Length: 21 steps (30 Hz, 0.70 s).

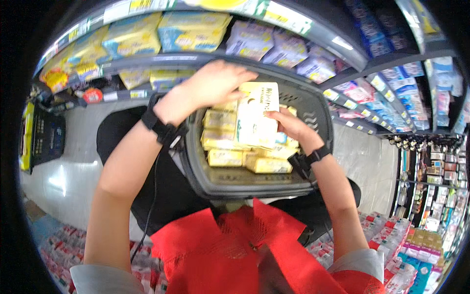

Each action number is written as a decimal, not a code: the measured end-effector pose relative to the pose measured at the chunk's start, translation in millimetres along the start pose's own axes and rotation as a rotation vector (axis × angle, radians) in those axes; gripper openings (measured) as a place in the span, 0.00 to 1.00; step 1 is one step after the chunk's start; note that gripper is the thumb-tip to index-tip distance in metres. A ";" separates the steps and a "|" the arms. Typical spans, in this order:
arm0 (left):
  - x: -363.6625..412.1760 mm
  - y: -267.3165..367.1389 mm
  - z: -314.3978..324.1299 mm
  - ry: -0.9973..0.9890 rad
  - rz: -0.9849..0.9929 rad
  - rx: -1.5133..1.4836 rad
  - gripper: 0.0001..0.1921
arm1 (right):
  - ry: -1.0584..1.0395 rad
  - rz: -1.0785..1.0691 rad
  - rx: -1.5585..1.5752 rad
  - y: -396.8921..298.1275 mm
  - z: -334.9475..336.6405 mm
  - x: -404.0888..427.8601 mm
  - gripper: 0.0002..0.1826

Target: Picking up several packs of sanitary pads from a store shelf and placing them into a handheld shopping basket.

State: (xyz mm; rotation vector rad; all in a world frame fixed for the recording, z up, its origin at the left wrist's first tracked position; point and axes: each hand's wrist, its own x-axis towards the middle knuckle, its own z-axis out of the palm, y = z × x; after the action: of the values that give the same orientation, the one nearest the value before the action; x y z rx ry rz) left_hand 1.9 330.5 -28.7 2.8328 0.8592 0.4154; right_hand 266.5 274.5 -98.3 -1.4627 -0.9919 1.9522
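Note:
A pale yellow soft packet (257, 117) bearing dark print is tilted up over a dark grey plastic shopping basket (253, 192). My right hand (296, 128) grips its right edge, with the thumb across the front. Just above and left of the packet, my left hand (214, 82) has its fingers spread. Whether its thumb touches the packet's edge I cannot tell. Several similar yellow packets (224, 158) lie stacked inside the basket, partly hidden by the raised one. The basket sits between my knees.
A shelf (165, 60) ahead carries yellow-and-blue packs (192, 33) and purple packs (249, 40). More stocked shelves (400, 92) run along the right. A black crate-like container (46, 136) stands on the floor at left. Stacked red-and-clear wrapped goods (389, 235) sit behind me.

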 end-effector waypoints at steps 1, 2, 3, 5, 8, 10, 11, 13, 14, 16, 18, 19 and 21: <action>9.2 3.0 -13.5 0.027 0.008 -0.003 0.24 | -0.033 0.038 0.137 -4.0 -4.9 -4.7 0.28; 16.8 7.0 -28.1 0.048 0.019 -0.001 0.23 | -0.154 -0.026 0.086 -22.3 -17.7 -5.0 0.28; 12.1 8.7 -23.7 0.035 0.012 -0.017 0.22 | -0.080 0.085 0.201 -3.2 -10.9 -7.8 0.26; 27.3 16.6 -44.0 0.013 0.003 0.003 0.21 | -0.218 0.029 0.396 8.9 -38.8 7.6 0.24; 34.3 17.5 -43.6 0.086 -0.042 0.008 0.21 | -0.053 0.067 0.220 9.7 -32.3 -10.9 0.24; 28.1 21.1 -37.5 0.006 -0.157 0.072 0.22 | -0.052 0.004 -0.306 16.0 -49.4 -18.5 0.28; 37.3 22.2 -45.5 0.006 -0.148 0.058 0.22 | 0.033 0.009 -0.437 10.2 -58.6 -20.6 0.31; 36.9 19.4 -41.8 -0.063 -0.242 0.068 0.24 | 0.141 -0.004 -0.546 -2.2 -83.8 -29.6 0.33; 40.3 21.5 -43.9 -0.125 -0.290 0.043 0.26 | 0.260 -0.136 -0.661 -8.8 -99.0 -38.9 0.33; 38.6 23.5 -42.3 -0.161 -0.378 0.016 0.28 | 0.415 -0.295 -0.752 -27.1 -140.0 -64.4 0.31; 41.0 25.3 -38.0 -0.207 -0.384 0.004 0.32 | 0.523 -0.449 -0.751 -60.3 -152.6 -112.2 0.31; 43.4 30.8 -34.1 -0.135 -0.402 0.013 0.34 | 0.646 -0.456 -0.751 -61.9 -175.1 -128.6 0.31; 35.6 34.2 -31.2 -0.081 -0.480 0.132 0.39 | 0.766 -0.427 -0.663 -74.6 -194.9 -179.9 0.29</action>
State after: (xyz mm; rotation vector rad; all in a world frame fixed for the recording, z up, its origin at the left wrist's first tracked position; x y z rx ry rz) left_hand 38.5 324.5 16.4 2.6010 1.5403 0.1801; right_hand 503.4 233.7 36.3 -1.9024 -1.4556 0.6571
